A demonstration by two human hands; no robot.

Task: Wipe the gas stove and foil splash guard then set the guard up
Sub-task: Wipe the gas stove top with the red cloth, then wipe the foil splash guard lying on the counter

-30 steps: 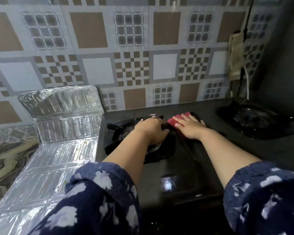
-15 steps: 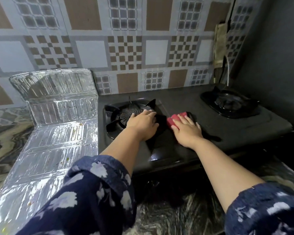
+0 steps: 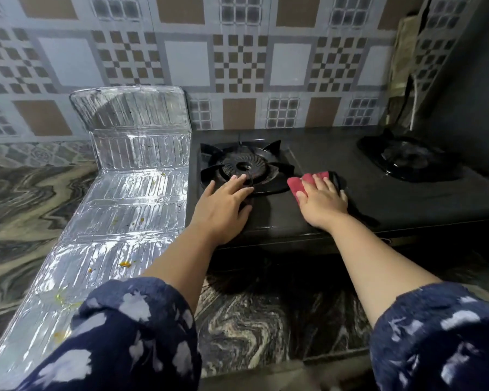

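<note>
A black two-burner gas stove (image 3: 378,204) sits on the marble counter. My left hand (image 3: 223,207) lies flat, fingers apart, on the stove's front left, its fingertips at the left burner (image 3: 244,166). My right hand (image 3: 321,200) presses a red cloth (image 3: 299,182) onto the stove top between the two burners. The right burner (image 3: 407,158) is at the far right. The foil splash guard (image 3: 119,210) lies flat on the counter left of the stove, its far panels leaning up against the wall. Yellow food specks dot the foil.
Patterned marble counter (image 3: 26,210) spreads left of the foil and in front of the stove. A tiled wall (image 3: 237,57) stands close behind. A dark wall and a hanging cord (image 3: 412,100) close in the right side.
Both hands have slid toward the stove's front edge, the right one dragging the red cloth with it. The left burner is uncovered now. My view has pulled back and tilted down.
</note>
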